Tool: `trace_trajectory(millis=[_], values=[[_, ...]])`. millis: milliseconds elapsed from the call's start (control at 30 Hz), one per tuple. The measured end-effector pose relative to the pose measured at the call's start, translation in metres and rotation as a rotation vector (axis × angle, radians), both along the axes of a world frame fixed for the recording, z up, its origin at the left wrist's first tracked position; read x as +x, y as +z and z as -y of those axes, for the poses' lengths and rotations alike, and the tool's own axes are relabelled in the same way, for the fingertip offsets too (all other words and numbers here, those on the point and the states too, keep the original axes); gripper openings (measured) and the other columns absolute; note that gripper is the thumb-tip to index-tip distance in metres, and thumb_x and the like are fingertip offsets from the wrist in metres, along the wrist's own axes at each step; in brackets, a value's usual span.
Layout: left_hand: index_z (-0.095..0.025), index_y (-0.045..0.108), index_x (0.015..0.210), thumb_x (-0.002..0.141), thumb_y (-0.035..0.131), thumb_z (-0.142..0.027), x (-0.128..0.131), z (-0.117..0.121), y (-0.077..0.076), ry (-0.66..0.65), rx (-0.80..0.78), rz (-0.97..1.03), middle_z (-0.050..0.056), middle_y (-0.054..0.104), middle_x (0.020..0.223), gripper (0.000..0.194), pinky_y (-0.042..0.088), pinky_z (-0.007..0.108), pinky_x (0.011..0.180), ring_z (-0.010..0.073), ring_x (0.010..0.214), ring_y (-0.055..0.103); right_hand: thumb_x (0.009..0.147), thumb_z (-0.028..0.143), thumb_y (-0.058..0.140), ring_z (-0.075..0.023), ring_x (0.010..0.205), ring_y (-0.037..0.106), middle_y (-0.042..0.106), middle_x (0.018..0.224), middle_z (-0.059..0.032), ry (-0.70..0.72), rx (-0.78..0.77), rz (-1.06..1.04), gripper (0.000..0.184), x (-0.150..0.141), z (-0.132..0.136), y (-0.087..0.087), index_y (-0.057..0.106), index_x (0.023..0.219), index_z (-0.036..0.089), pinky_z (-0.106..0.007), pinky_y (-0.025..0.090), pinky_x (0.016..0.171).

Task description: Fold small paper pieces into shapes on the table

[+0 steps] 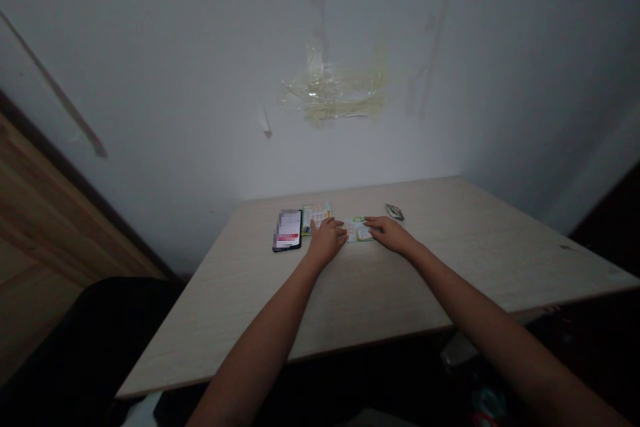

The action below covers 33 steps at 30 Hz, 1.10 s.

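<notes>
A printed leaflet (356,231) with green and white areas lies flat on the table between my hands. My left hand (328,240) rests with its fingers spread, the fingertips at the leaflet's left edge. At the right edge, my right hand (393,234) touches the paper with its fingers stretched out; the thumb sits slightly below them. Partly behind my left hand is a second printed sheet (320,209). Left of it lies a phone (289,230) in a dark case, its screen lit. Whether the two sheets are joined is hidden by my left hand.
A small flat item (395,211) with a coloured face lies beyond my right hand. The pale wooden table (240,287) meets a wall (200,80) bearing old tape (345,90). A dark chair-like shape (115,333) stands left, near wooden panelling (45,213).
</notes>
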<state>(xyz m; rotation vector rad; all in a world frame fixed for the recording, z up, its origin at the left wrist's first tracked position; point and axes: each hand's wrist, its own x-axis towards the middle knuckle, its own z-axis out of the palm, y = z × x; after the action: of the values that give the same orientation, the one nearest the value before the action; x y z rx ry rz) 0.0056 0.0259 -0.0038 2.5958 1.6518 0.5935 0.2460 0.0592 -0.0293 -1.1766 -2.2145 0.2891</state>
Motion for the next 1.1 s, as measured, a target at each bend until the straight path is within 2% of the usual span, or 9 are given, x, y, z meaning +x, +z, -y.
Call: trace_trajectory(millis=[433, 1100], values=[[-0.033, 0.075, 0.108, 0.094, 0.059, -0.038, -0.003, -0.001, -0.004, -0.025, -0.024, 0.057, 0.001, 0.064, 0.134, 0.022, 0.012, 0.074, 0.113, 0.0305, 0.134, 0.042, 0.089, 0.024, 0.057, -0.0264, 0.122, 0.060, 0.066, 0.130, -0.0119, 0.018, 0.041, 0.014, 0.035, -0.003, -0.002, -0.006, 0.071, 0.121, 0.018, -0.045, 0.043, 0.109], [-0.035, 0.075, 0.105, 0.093, 0.060, -0.043, 0.000, 0.000, -0.002, -0.003, -0.043, 0.055, 0.001, 0.064, 0.134, 0.021, 0.010, 0.073, 0.113, 0.0294, 0.134, 0.043, 0.093, 0.029, 0.054, -0.0267, 0.133, 0.052, 0.063, 0.135, -0.0111, 0.041, 0.051, 0.112, 0.036, -0.013, 0.004, -0.002, 0.068, 0.125, 0.018, -0.045, 0.038, 0.114]])
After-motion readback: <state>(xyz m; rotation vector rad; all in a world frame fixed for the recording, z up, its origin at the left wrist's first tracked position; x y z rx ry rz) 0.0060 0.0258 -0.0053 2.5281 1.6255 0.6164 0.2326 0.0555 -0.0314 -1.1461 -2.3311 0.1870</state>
